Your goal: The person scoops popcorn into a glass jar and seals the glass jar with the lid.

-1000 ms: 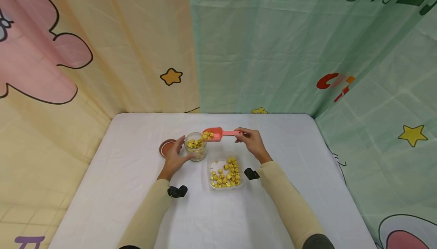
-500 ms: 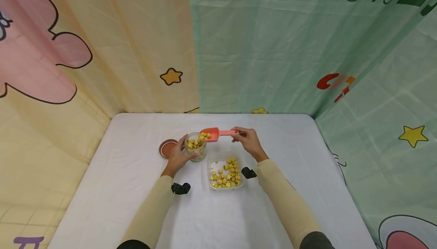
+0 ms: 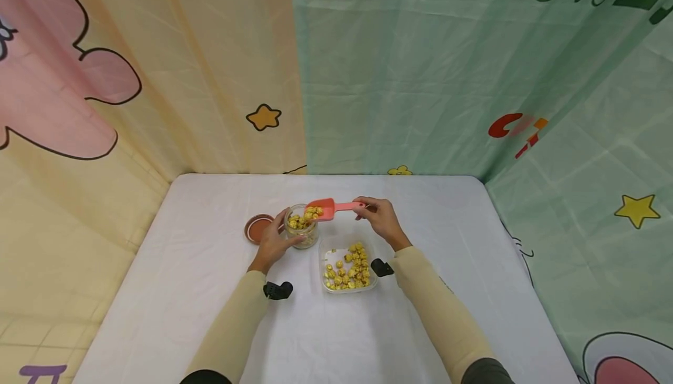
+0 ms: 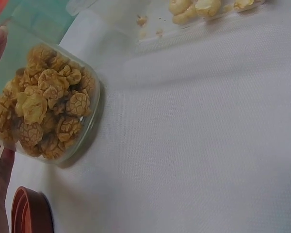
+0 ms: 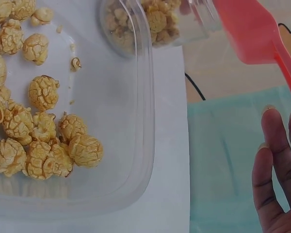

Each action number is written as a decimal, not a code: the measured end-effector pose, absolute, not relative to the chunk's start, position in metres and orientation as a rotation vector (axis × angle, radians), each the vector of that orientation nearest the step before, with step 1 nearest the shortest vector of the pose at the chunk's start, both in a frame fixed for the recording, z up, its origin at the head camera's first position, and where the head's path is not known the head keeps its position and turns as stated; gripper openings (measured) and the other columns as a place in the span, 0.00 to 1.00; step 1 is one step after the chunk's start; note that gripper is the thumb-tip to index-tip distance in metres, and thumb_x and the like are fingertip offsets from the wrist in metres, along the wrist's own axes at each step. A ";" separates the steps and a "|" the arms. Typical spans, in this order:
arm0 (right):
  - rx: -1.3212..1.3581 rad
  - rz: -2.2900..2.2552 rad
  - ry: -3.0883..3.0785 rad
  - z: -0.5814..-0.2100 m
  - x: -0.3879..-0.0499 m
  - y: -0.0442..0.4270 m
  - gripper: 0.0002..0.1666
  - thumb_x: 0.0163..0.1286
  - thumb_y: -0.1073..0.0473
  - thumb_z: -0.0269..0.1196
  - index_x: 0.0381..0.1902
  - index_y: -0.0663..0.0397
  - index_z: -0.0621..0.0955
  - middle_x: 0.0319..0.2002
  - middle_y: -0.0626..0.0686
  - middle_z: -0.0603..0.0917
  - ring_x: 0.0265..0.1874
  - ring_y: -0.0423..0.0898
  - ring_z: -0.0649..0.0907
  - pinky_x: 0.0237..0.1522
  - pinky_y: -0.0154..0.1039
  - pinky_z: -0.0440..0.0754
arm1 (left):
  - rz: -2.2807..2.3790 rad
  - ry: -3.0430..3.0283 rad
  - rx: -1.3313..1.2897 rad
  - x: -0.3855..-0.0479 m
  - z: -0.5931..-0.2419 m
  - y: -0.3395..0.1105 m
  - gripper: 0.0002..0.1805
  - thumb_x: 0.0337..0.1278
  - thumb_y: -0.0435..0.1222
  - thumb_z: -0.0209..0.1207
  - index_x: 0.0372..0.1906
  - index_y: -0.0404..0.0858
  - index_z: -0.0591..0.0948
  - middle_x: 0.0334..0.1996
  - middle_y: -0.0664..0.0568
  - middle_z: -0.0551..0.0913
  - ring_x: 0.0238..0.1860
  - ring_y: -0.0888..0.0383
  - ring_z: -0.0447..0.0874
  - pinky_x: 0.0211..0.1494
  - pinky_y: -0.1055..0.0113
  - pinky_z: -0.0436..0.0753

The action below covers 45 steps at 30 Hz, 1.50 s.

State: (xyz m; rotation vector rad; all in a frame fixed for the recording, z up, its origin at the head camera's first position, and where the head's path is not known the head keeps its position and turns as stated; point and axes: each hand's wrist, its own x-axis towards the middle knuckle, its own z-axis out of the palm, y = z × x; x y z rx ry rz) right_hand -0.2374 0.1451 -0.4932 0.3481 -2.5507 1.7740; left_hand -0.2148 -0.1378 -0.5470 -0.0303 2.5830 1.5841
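Head view: my right hand, right of centre, pinches the handle end of the one red scoop, which lies to its left. Long axis roughly left-right, blade end over the mouth of the one glass jar; can't tell whether it touches the rim. Popcorn sits on the blade. My left hand, nearer the jar, grasps it, thumb and fingers curled about its side; jar upright on the table. One brown lid left of the jar; one clear tub of popcorn at lower centre. Two hands in all. Left wrist view: jar at upper left, popcorn heaped, too overlapped to count; lid at lower left, part of the tub along the top. Right wrist view: tub fills the left, jar at top centre, scoop at upper right; fingers at the right edge, their hold on the handle not shown here.
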 end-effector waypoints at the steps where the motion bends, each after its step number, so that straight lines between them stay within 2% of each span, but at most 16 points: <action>1: 0.348 1.764 -2.555 -0.492 -0.237 0.145 0.13 0.68 0.59 0.62 0.46 0.61 0.84 0.34 0.58 0.85 0.29 0.46 0.83 0.34 0.38 0.79 | 1.586 2.577 -0.029 -0.215 -0.547 -0.138 0.51 0.47 0.39 0.73 0.75 0.40 0.57 0.70 0.41 0.63 0.70 0.43 0.61 0.71 0.52 0.67; 6: 0.400 1.670 -2.570 -0.485 -0.236 0.142 0.13 0.67 0.59 0.63 0.45 0.60 0.85 0.31 0.55 0.85 0.28 0.48 0.83 0.29 0.36 0.76 | 1.588 2.571 -0.005 -0.216 -0.546 -0.139 0.51 0.46 0.39 0.73 0.75 0.39 0.57 0.71 0.41 0.63 0.70 0.44 0.61 0.71 0.53 0.67; 12: 0.481 1.505 -2.604 -0.471 -0.235 0.138 0.12 0.67 0.60 0.64 0.44 0.60 0.85 0.30 0.58 0.85 0.24 0.49 0.82 0.24 0.35 0.74 | 1.582 2.575 -0.007 -0.216 -0.547 -0.139 0.51 0.46 0.38 0.73 0.74 0.39 0.57 0.71 0.40 0.63 0.70 0.43 0.61 0.71 0.53 0.67; 20: 0.521 1.363 -2.696 -0.449 -0.236 0.130 0.14 0.65 0.58 0.64 0.45 0.61 0.85 0.29 0.53 0.84 0.24 0.43 0.80 0.27 0.36 0.79 | 1.603 2.568 0.015 -0.215 -0.546 -0.140 0.51 0.46 0.38 0.73 0.74 0.39 0.57 0.70 0.40 0.63 0.70 0.44 0.61 0.71 0.53 0.66; 28: 0.556 1.332 -2.727 -0.437 -0.236 0.126 0.13 0.65 0.60 0.64 0.45 0.61 0.85 0.27 0.52 0.83 0.23 0.45 0.78 0.25 0.36 0.76 | 1.606 2.589 0.057 -0.214 -0.547 -0.141 0.50 0.46 0.36 0.73 0.74 0.38 0.58 0.70 0.40 0.64 0.70 0.45 0.61 0.71 0.54 0.67; 45: 0.507 1.361 -2.737 -0.446 -0.237 0.132 0.16 0.66 0.58 0.64 0.46 0.63 0.84 0.29 0.54 0.85 0.25 0.45 0.81 0.28 0.37 0.79 | 1.590 2.594 0.054 -0.213 -0.545 -0.140 0.50 0.46 0.36 0.73 0.74 0.38 0.58 0.69 0.40 0.65 0.70 0.45 0.62 0.71 0.54 0.67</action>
